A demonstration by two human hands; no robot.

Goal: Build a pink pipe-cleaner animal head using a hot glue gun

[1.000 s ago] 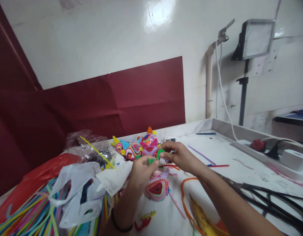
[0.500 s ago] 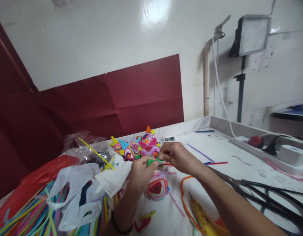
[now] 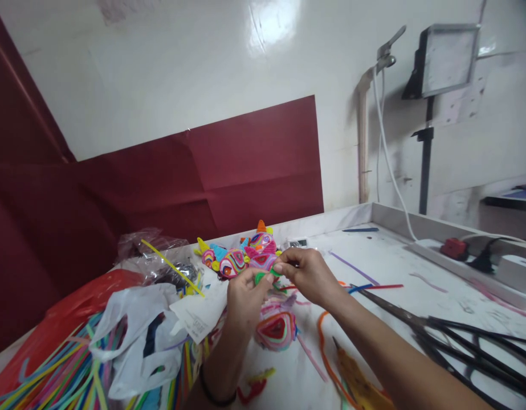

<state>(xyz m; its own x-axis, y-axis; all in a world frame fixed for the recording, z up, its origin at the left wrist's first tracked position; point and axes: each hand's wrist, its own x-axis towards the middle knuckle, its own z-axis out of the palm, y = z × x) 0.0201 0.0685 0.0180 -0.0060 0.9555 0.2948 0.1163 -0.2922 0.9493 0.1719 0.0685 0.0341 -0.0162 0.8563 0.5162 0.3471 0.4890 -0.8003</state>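
Observation:
My left hand (image 3: pixel 247 293) pinches a small coiled green pipe cleaner (image 3: pixel 260 278) between thumb and fingers. Close beside it, my right hand (image 3: pixel 303 272) is closed in a pinch on the same green piece. Just below my hands lies a pink, red and orange coiled pipe-cleaner piece (image 3: pixel 276 331), with a light pink stem trailing from it. Behind my fingertips stand several colourful coiled pipe-cleaner figures (image 3: pixel 232 263) with orange, yellow and blue points. A red and a blue pipe cleaner (image 3: pixel 360 288) lie by my right wrist.
Black-handled scissors (image 3: pixel 420 324) and a yellow-handled tool (image 3: pixel 357 378) lie on the right. At left are loose pipe cleaners (image 3: pixel 44 364), a white plastic bag (image 3: pixel 134 319) and a red bag (image 3: pixel 92 290). A power strip (image 3: pixel 429 247) runs along the right edge.
The view has shifted slightly, so more of the scissors shows. Both hands stay close together on the green pipe cleaner, the fingers moving only a little.

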